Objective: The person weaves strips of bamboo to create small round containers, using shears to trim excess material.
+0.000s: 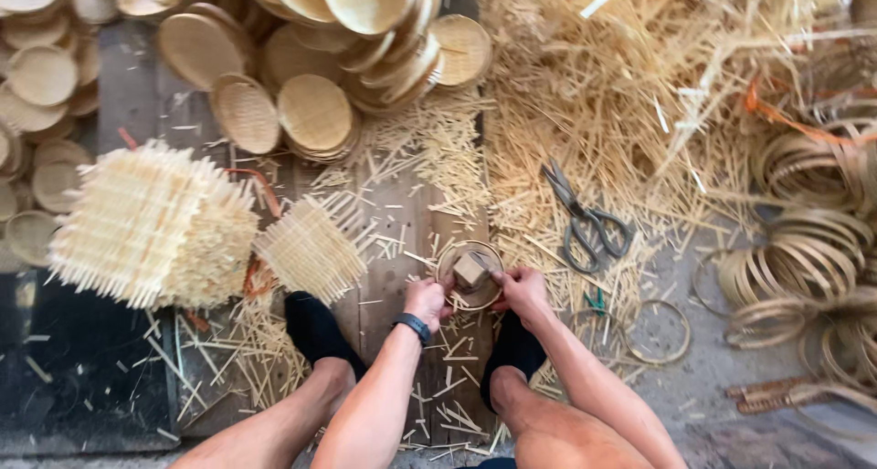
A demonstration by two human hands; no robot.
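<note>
A small round woven bamboo tray [470, 270] with a hoop rim lies on a wooden board [388, 241] between my feet. A small wooden block [470, 269] rests inside it. My left hand [426, 299] grips the tray's near left edge, and a dark band sits on that wrist. My right hand [522, 291] holds the near right edge, fingers touching the block. Both feet wear black socks [313, 328].
Stacks of square woven mats [151, 222] lie at the left, one loose mat [311, 250] closer in. Finished round trays [315, 113] pile at the back. Scissors [585, 221] lie on bamboo strips to the right. Bamboo hoops [804, 250] heap at the far right.
</note>
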